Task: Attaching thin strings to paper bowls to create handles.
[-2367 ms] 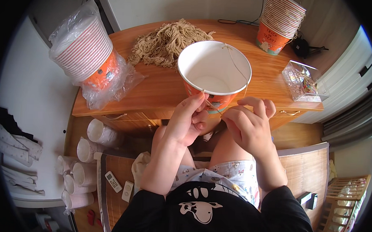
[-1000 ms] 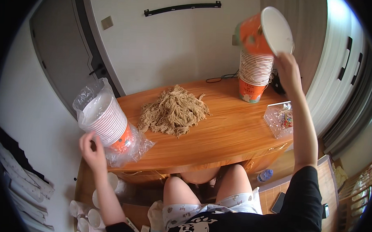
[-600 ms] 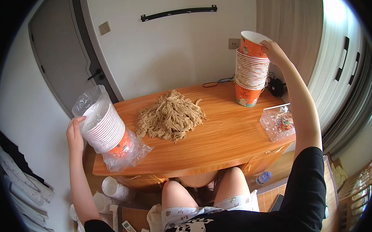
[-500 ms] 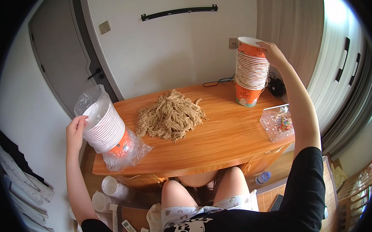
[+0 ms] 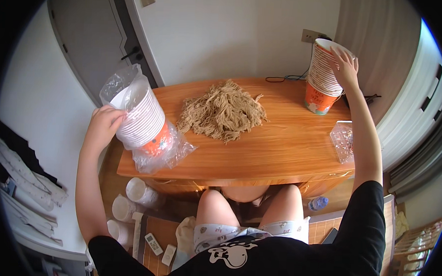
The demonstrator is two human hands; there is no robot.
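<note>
Your left hand [image 5: 107, 120] is narrow, its fingers drawn together on the rim of the left stack of buckets [image 5: 145, 112], at the table's left end. I cannot tell whether you have one bucket there or several. The clear plastic bag [image 5: 168, 154] bunches around the base of that stack and rises loosely at its far side. Keep your fingertips off the plastic, as it could drag along; it seems best to pinch a single rim and draw it straight along the stack's tilt, so that the others stay nested.

Your right hand [image 5: 346, 67] is wide, fingers spread over the rim of the top bucket in the right stack of buckets [image 5: 323, 78], at the far right of the table [image 5: 259, 162]. That stack is tall, so light, even pressure and a gentle release should serve better than a sideways push. Watch the thin cords at its right side; they could snag a finger. The cord heap [image 5: 224, 111] lies between both stacks, well apart from your hands.
</note>
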